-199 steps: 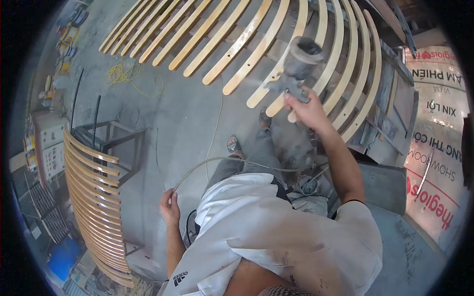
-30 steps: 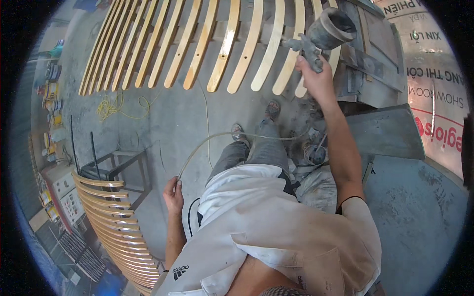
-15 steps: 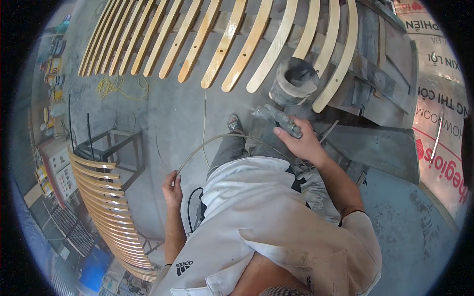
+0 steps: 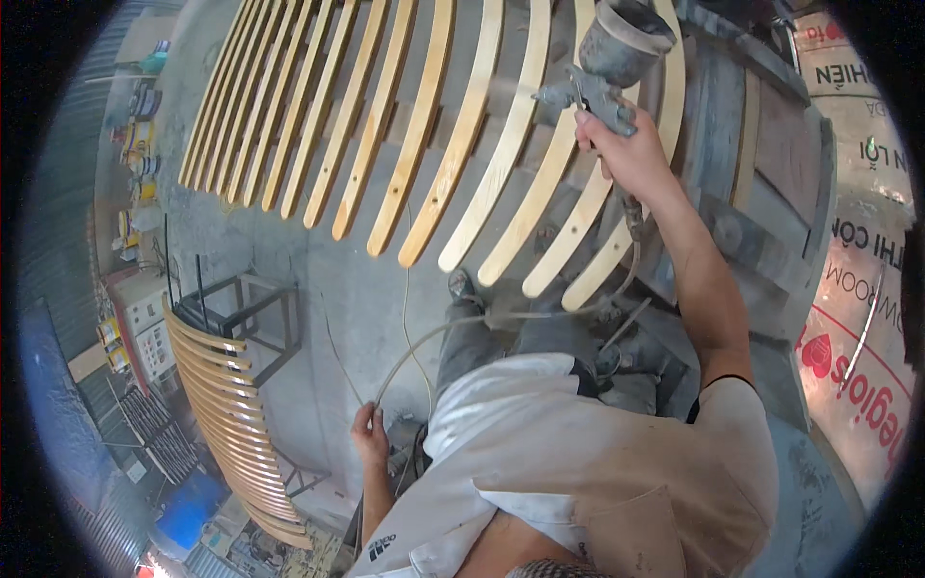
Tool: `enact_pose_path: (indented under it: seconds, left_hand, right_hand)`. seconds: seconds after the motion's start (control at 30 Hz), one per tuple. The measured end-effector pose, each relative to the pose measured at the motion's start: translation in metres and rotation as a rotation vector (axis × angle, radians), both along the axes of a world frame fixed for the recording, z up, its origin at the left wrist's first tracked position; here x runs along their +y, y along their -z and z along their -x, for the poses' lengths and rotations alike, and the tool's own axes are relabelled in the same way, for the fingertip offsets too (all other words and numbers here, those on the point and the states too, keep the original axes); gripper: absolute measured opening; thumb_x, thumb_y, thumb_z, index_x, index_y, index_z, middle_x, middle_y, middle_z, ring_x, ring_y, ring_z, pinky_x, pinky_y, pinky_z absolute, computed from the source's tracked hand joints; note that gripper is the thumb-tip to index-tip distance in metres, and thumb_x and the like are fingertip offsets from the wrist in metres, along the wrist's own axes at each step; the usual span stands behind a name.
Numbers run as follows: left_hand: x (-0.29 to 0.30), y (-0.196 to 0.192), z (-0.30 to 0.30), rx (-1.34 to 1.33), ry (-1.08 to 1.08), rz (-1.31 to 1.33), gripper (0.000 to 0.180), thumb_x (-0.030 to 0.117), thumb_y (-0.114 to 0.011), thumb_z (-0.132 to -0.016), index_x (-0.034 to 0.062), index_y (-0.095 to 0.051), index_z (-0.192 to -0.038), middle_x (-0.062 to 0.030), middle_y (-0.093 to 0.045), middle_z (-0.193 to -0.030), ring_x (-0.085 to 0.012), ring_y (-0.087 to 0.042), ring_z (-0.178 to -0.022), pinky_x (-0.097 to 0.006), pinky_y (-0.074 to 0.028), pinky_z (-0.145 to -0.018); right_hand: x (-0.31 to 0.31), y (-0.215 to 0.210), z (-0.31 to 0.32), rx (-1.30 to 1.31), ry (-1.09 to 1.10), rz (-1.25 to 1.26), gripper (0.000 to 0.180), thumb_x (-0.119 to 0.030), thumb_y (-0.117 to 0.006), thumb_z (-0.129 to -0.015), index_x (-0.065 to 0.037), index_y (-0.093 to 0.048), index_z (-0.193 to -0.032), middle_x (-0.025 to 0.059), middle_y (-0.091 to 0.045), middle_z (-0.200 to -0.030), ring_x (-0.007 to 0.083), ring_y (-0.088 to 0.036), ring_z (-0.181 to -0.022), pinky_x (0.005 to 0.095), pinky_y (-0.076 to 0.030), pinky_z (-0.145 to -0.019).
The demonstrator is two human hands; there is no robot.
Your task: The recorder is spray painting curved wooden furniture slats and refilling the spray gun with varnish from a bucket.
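My right hand (image 4: 628, 154) is raised in front of me and grips a grey spray gun (image 4: 605, 67) with a round cup on top. Its nozzle points left at a row of several curved pale wooden slats (image 4: 453, 164) laid side by side on a frame. A faint mist shows at the nozzle. My left hand (image 4: 369, 438) hangs low at my side and holds the thin pale air hose (image 4: 434, 337), which loops across my legs toward the gun.
A second stack of curved slats (image 4: 226, 424) rests on a black metal stand (image 4: 246, 313) at lower left. Grey concrete floor (image 4: 337, 289) lies between. A dusty grey workbench (image 4: 761, 173) and a printed banner (image 4: 867, 318) are on the right. Shelves with small cans (image 4: 135, 164) stand far left.
My right hand has lifted the spray gun from near my knees up and rightward over the right-hand slats. My left hand stays low on the hose.
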State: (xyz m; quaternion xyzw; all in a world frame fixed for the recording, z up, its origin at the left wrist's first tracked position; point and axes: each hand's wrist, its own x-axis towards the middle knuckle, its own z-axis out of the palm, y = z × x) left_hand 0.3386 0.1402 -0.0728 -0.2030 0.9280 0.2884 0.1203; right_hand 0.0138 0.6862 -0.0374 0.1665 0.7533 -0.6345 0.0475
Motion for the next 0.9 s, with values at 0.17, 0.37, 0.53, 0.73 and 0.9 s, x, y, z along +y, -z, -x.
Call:
enact_pose_path:
  seconds: [0.17,0.37,0.53,0.73,0.9]
  left_hand:
    - [0.044,-0.028,0.000,0.065,-0.107,-0.025,0.017,0.004,-0.063,-0.088,-0.0046,-0.065,-0.102,-0.0161,-0.068,-0.092,-0.0250,-0.065,-0.081,-0.034,-0.051,-0.076]
    - [0.101,-0.058,0.012,0.083,-0.129,-0.065,0.011,0.003,-0.062,-0.090,-0.0059,-0.063,-0.098,-0.0080,-0.064,-0.087,-0.0137,-0.058,-0.081,-0.027,-0.048,-0.073]
    - [0.165,-0.092,0.057,0.150,-0.082,-0.016,0.007,0.000,-0.061,-0.088,-0.0039,-0.062,-0.093,-0.0085,-0.061,-0.082,-0.0157,-0.057,-0.078,-0.028,-0.047,-0.071]
    - [0.192,-0.083,0.081,0.179,-0.131,-0.059,0.012,0.006,-0.064,-0.087,-0.0030,-0.064,-0.095,-0.0090,-0.063,-0.082,-0.0158,-0.059,-0.079,-0.029,-0.047,-0.072]
    - [0.182,-0.093,0.078,0.152,-0.095,-0.067,0.012,0.007,-0.064,-0.089,-0.0031,-0.064,-0.096,-0.0086,-0.064,-0.083,-0.0145,-0.059,-0.080,-0.029,-0.047,-0.074]
  right_hand:
    - [0.050,0.001,0.093,0.118,-0.045,-0.052,0.022,-0.027,-0.063,-0.091,-0.005,-0.062,-0.089,-0.0009,-0.060,-0.067,0.0056,-0.053,-0.054,0.0249,-0.041,-0.039]
    - [0.097,0.014,0.210,0.279,-0.032,-0.095,0.023,-0.026,-0.062,-0.092,-0.006,-0.063,-0.082,-0.0013,-0.062,-0.068,0.0066,-0.054,-0.055,0.0238,-0.039,-0.041]
    - [0.121,0.030,0.327,0.285,-0.020,-0.144,0.020,-0.024,-0.062,-0.092,-0.006,-0.063,-0.085,0.0006,-0.062,-0.069,0.0080,-0.055,-0.054,0.0252,-0.042,-0.041]
    - [0.130,0.033,0.404,0.394,0.116,-0.079,0.023,-0.023,-0.064,-0.085,-0.002,-0.061,-0.076,0.0067,-0.060,-0.060,0.0158,-0.054,-0.044,0.0328,-0.047,-0.042]
    - [0.129,0.032,0.372,0.323,0.156,-0.175,0.019,-0.024,-0.062,-0.090,-0.005,-0.063,-0.088,0.0006,-0.062,-0.068,0.0091,-0.057,-0.056,0.0263,-0.043,-0.044]
